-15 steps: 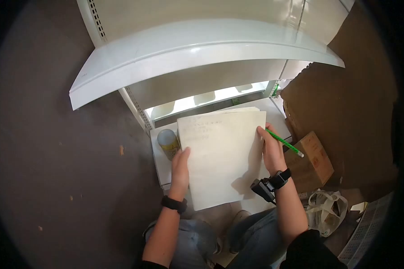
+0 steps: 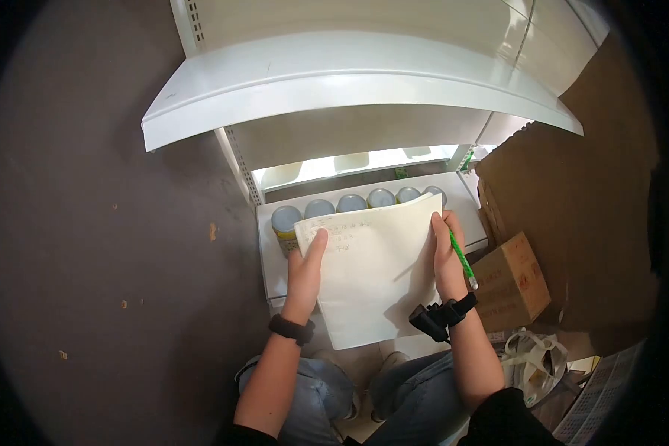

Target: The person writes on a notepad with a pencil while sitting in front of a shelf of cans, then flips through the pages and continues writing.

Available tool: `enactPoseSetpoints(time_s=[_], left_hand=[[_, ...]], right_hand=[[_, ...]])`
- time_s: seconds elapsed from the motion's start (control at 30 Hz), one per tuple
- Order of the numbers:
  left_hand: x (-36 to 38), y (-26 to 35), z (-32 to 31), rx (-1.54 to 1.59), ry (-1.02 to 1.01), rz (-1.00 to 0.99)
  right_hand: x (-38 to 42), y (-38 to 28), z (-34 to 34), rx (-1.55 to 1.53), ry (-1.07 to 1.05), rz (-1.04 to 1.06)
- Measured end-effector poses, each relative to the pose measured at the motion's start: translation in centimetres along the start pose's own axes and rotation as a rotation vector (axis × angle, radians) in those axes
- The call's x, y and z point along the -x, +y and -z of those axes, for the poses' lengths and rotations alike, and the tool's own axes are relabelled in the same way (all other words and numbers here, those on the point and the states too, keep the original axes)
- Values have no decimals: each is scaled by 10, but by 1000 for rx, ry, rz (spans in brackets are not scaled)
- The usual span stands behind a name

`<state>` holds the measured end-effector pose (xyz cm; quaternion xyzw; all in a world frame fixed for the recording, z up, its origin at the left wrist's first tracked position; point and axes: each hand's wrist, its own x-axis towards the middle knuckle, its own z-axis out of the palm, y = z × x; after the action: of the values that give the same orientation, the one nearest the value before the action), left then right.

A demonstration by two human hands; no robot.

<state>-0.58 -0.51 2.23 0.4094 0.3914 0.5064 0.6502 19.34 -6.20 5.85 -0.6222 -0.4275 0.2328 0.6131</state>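
Note:
I hold a stack of white paper sheets (image 2: 375, 271) in front of me, with faint handwriting near its top. My left hand (image 2: 305, 271) grips the left edge, thumb lying over the page. My right hand (image 2: 446, 256) grips the right edge and also pinches a green pencil (image 2: 462, 260) that points down and right. Both wrists wear dark bands; a small black device (image 2: 427, 321) hangs from the right one. Behind the paper's top edge, a row of several cans with grey lids (image 2: 349, 204) stands on the bottom white shelf (image 2: 269, 256).
A curved white upper shelf (image 2: 349, 82) juts out above. Large cardboard sheets (image 2: 572, 201) lean on the right, with a small cardboard box (image 2: 511, 282) below them and a white bag (image 2: 535, 357) on the floor. Dark floor (image 2: 97, 245) spreads to the left. My knees in jeans are below.
The paper has come lower and closer, uncovering the row of cans behind it. The pencil has swung from pointing sideways to lying along my right hand.

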Motion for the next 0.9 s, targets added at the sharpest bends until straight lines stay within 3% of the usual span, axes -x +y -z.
enactPoseSetpoints(time_s=[0.2, 0.3, 0.33, 0.4, 0.43, 0.47, 0.53, 0.6, 0.67, 0.7, 0.9], left_hand=[[2, 4, 3, 79, -40, 9], [4, 5, 3, 78, -20, 16], [5, 3, 3, 50, -11, 1], [7, 1, 1, 23, -2, -11], [9, 1, 0, -32, -3, -21], [11, 1, -2, -87, -5, -30], [13, -2, -3, -128, -34, -37], [17, -4, -4, -176, -69, -39], [18, -3, -6, -131, -56, 15], [19, -2, -6, -134, -58, 17], [21, 4, -10, -14, -60, -32]], right_hand=[[-4, 14, -1, 7, -33, -56], [-2, 16, -16, 12, 148, 207], [1, 12, -17, 12, 148, 205], [8, -4, -16, 488, 238, 576], [15, -6, -18, 459, 186, 611], [21, -10, -19, 461, 187, 606], [33, -17, -23, 294, -167, 540], [39, -21, -31, 246, -188, 574], [44, -23, -35, 140, -297, 443], [47, -22, -41, -5, -248, 278], [43, -12, -39, -110, -166, 265]])
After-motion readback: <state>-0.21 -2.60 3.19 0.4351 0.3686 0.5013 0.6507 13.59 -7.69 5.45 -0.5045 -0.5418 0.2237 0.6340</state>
